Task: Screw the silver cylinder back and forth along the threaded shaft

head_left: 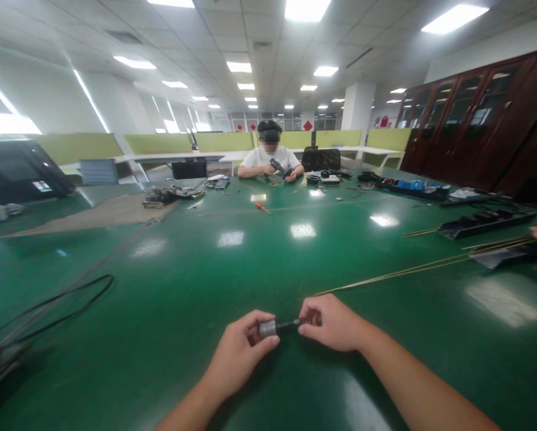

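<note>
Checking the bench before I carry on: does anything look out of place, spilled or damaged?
Nothing looks spilled or broken. The left hand and right hand hold a small cylinder. Only a red screwdriver lies alone mid-table, and a black cable loops loose at the left.

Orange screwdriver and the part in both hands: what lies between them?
In the head view, only bare green table with ceiling-light glare lies between the orange screwdriver and the small cylinder pinched by the left hand and right hand.
</note>
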Demonstrator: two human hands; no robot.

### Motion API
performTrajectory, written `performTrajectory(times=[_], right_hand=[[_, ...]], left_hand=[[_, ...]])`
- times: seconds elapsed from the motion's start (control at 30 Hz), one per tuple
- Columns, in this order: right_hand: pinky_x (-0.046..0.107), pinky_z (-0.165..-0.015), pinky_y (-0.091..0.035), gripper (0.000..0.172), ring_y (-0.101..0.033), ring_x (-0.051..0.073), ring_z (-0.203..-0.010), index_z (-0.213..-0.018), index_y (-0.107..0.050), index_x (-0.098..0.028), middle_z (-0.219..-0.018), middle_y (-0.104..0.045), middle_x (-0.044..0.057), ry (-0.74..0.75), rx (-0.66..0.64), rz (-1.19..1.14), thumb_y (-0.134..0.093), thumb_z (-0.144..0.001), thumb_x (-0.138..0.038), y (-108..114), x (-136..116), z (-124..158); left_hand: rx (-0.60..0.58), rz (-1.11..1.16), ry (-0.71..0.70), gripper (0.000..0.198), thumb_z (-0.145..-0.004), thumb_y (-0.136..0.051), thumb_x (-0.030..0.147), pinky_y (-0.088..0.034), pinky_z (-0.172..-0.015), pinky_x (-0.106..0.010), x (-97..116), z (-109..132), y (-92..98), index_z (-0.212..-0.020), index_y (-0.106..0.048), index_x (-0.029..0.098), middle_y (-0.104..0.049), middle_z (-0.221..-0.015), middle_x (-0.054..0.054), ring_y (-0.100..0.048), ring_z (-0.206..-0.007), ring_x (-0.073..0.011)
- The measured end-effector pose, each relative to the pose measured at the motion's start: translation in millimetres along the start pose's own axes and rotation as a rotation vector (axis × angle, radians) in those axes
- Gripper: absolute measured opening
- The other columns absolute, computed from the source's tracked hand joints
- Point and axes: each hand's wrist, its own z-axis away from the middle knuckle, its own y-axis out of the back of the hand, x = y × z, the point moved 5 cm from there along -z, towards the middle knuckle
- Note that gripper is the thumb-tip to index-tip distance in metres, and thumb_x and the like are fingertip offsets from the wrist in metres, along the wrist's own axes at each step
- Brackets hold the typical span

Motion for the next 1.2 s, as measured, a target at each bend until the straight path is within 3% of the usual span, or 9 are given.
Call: performTrajectory(times=[0.37, 0.73, 0.97, 1.1, 1.2], right_hand=[[0.02, -0.055, -0.042, 0.009, -0.061, 0.012, -0.06, -0.084, -0.068, -0.018, -0.068, -0.067, -0.002, -0.017, -0.047, 0.053, -0.072, -0.079, -0.023, -1, -1, 2], [0.02, -0.055, -0.043, 0.009, -0.063, 0.013, -0.062, -0.084, -0.068, -0.018, -0.07, -0.069, -0.001, -0.032, -0.076, 0.105, -0.072, -0.076, -0.02, 13, 1, 4], [0.02, -0.055, -0.043, 0.009, -0.064, 0.013, -0.062, -0.083, -0.068, -0.018, -0.071, -0.069, -0.001, -0.067, -0.067, 0.126, -0.072, -0.076, -0.022, 20, 9, 3], [0.02, -0.054, -0.043, 0.009, -0.063, 0.013, -0.062, -0.084, -0.068, -0.018, -0.07, -0.069, -0.001, -0.069, -0.072, 0.141, -0.072, -0.077, -0.024, 19, 9, 4], [0.02, -0.055, -0.043, 0.01, -0.064, 0.013, -0.063, -0.085, -0.068, -0.018, -0.072, -0.07, 0.0, -0.064, -0.075, 0.156, -0.071, -0.078, -0.024, 18, 7, 4]], left_hand=[[0.0, -0.001, 0.025, 0.031, -0.075, -0.072, 0.03, -0.046, -0.074, -0.029, 10, 3, -1.1, -0.102, -0.066, 0.016, -0.069, -0.087, -0.002, -0.063, -0.08, -0.0212], [-0.026, 0.041, 0.032, 0.03, -0.075, -0.074, 0.03, -0.045, -0.073, -0.028, 10, 2, -1.4, -0.1, -0.065, 0.016, -0.067, -0.087, -0.002, -0.061, -0.08, -0.0201], [-0.004, 0.157, -0.018, 0.026, -0.078, -0.074, 0.026, -0.043, -0.064, -0.022, 2, -1, 1.2, -0.095, -0.055, 0.02, -0.06, -0.079, 0.003, -0.057, -0.071, -0.0145], [0.091, 0.259, 0.008, 0.04, -0.076, -0.078, 0.031, -0.053, -0.082, -0.029, 1, 3, 10.8, -0.11, -0.058, 0.021, -0.069, -0.099, -0.003, -0.067, -0.092, -0.0204], [0.206, 0.192, 0.062, 0.054, -0.074, -0.08, 0.044, -0.05, -0.104, -0.04, 0, 22, 38.3, -0.119, -0.064, 0.019, -0.072, -0.115, -0.01, -0.066, -0.113, -0.0292]])
